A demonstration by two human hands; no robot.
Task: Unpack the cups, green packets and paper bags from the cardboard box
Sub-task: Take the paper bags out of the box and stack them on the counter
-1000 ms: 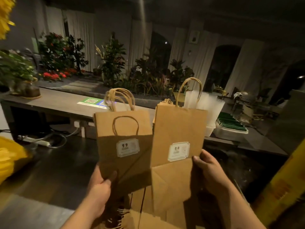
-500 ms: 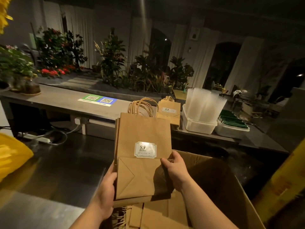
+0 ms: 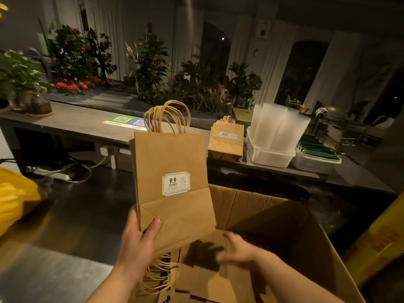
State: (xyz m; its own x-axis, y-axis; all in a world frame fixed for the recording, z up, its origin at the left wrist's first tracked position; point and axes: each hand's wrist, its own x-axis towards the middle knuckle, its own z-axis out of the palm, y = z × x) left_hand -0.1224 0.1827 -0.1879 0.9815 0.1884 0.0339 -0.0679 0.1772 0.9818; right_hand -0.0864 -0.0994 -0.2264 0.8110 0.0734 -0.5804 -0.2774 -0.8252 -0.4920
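My left hand [image 3: 140,243] grips a stack of flat brown paper bags [image 3: 172,169] by its lower left corner and holds it upright above the open cardboard box [image 3: 284,219]. A white "9.9" label shows on the front bag. My right hand [image 3: 238,251], blurred and with fingers spread, hovers inside the box over more flat paper bags [image 3: 209,278] and holds nothing. On the counter behind lie another pile of paper bags [image 3: 227,141], clear plastic cups [image 3: 277,125] standing in a white tub, and green packets [image 3: 317,149] in a second white tub.
A long grey counter [image 3: 76,125] with a QR-code sticker runs across the back, with potted plants behind it. A yellow object [image 3: 15,197] sits at the left, another yellow shape at the right edge. Cables and a power strip lie under the counter.
Two bags held apart, one per hand, were brought together into one stack. My right hand has let go and dropped into the box; my left hand alone holds the stack.
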